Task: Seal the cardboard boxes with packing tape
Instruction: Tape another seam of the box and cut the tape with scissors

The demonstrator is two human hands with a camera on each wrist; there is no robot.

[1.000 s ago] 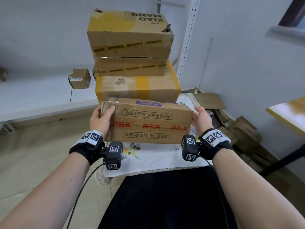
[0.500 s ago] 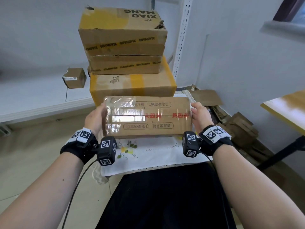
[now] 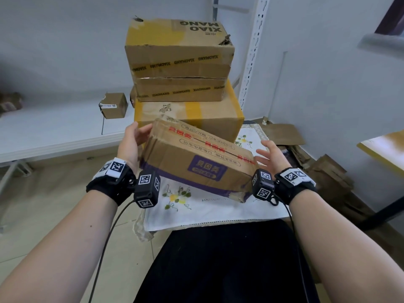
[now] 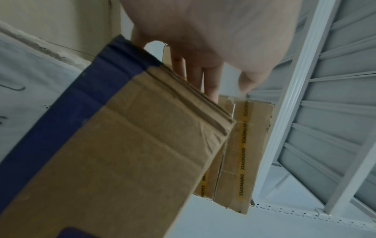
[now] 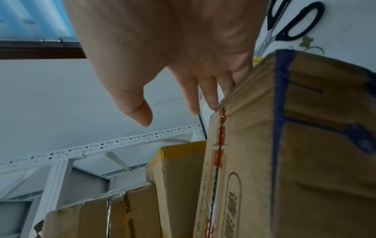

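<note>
**Box tilted between two open hands, long axis running left to right**

The cardboard box (image 3: 196, 162) hangs tilted over the white embroidered cloth (image 3: 209, 206) that covers the table, in front of the stack of boxes (image 3: 181, 68) at the table's far edge. Its long axis runs from the far left down toward the near right, so the left end sits higher and farther away, and the right end dips toward the cloth near the table's right edge. The taped seam with red print faces up and away; the purple label faces the person.

The left hand (image 3: 133, 141) is at the raised left end, fingers straight and spread against the end face, not curled round anything. The right hand (image 3: 271, 156) is open too, fingers splayed at the low right end; the right wrist view shows the fingertips (image 5: 211, 103) touching the end edge by the seam, thumb clear of the box.

Each hand is at its own end, so neither has to cross over. The box seems mid-turn, and the left hand, under the high end, probably governs how it comes down. With only flat contact at both ends, it could slip toward the low right corner. A pair of scissors (image 5: 293, 25) lies on the cloth beyond the right end. No tape roll shows in any view.
</note>
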